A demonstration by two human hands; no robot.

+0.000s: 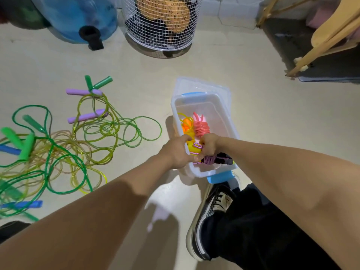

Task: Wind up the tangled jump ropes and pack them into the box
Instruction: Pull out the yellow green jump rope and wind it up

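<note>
A clear plastic box (226, 121) with blue latches stands on the floor in front of me. Inside lie a wound orange rope (186, 127) and a wound pink rope (201, 128). My left hand (178, 151) and my right hand (209, 146) meet over the box's near end, both closed on a wound purple-and-white braided rope (209, 159) with yellow and black handles. A tangle of green and yellow ropes (78, 141) with green, purple and blue handles spreads over the floor at the left.
The box's clear lid (204, 87) lies under its far end. A white wire basket (161, 26) and a blue water jug (81, 18) stand at the back. Wooden chair legs (331, 36) on a grey mat are at the right. My black shoe (210, 217) is near the box.
</note>
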